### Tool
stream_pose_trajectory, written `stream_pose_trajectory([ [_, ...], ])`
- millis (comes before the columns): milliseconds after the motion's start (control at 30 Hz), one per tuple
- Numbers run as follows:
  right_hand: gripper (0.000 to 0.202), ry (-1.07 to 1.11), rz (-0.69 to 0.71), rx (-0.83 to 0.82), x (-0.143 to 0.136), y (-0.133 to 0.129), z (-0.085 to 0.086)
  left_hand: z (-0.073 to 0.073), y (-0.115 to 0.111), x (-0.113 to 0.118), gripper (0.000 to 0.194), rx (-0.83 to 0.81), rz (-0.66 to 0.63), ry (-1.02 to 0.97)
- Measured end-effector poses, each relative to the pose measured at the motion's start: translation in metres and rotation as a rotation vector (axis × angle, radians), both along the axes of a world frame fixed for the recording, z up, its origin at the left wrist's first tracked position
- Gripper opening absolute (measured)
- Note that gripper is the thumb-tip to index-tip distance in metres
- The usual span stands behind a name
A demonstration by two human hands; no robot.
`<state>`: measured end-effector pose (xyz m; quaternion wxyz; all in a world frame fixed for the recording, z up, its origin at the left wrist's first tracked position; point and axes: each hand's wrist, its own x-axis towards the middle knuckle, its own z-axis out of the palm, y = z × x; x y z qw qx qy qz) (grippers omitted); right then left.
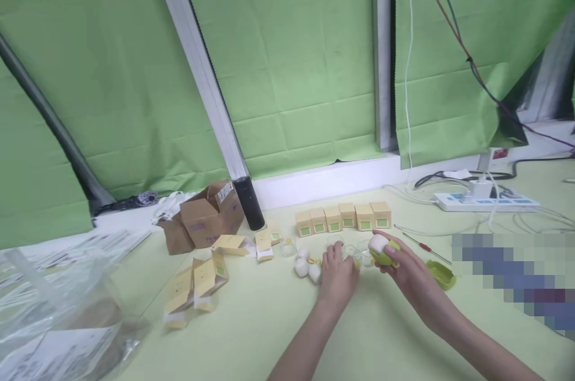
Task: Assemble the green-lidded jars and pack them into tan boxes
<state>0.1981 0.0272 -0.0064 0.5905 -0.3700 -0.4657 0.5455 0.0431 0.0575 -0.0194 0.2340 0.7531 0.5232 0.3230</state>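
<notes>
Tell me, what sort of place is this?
Probably an improvised indoor workspace: small boxes stand in a row on a pale green table, a power strip lies towards the back, and green sheets hang behind.

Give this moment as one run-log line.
left hand: at clear pieces | right hand: holds green shell with white piece | nearby: white balls, boxes, screwdriver

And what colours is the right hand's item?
The item is white and green, in the head view.
</notes>
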Motion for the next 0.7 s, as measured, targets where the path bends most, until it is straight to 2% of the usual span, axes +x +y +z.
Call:
stream_pose_trajectory([
  [100, 0.05, -0.121, 0.002, -0.001, -0.001, -0.004, 0.005, -0.006, -0.023, -0.015, 0.009, 0.005, -0.068, 0.032],
  [167, 0.05, -0.241, 0.015, 0.007, -0.003, -0.006, 0.008, -0.009, -0.043, -0.027, 0.01, -0.064, -0.127, -0.007],
  [300, 0.045, -0.529, 0.188, 0.149, -0.008, -0.016, 0.012, -0.016, -0.073, -0.047, 0.051, -0.305, -0.151, -0.307],
  [400, 0.039, -0.705, 0.386, 0.276, -0.01, -0.025, 0.013, -0.019, -0.08, -0.051, 0.058, -0.367, -0.187, -0.461],
  [500, 0.036, -0.785, 0.531, 0.365, -0.01, -0.03, 0.016, -0.018, -0.081, -0.05, 0.055, -0.381, -0.217, -0.476],
  [700, 0.045, -0.83, 0.577, 0.425, -0.007, -0.03, 0.018, -0.018, -0.082, -0.049, 0.052, -0.347, -0.24, -0.434],
])
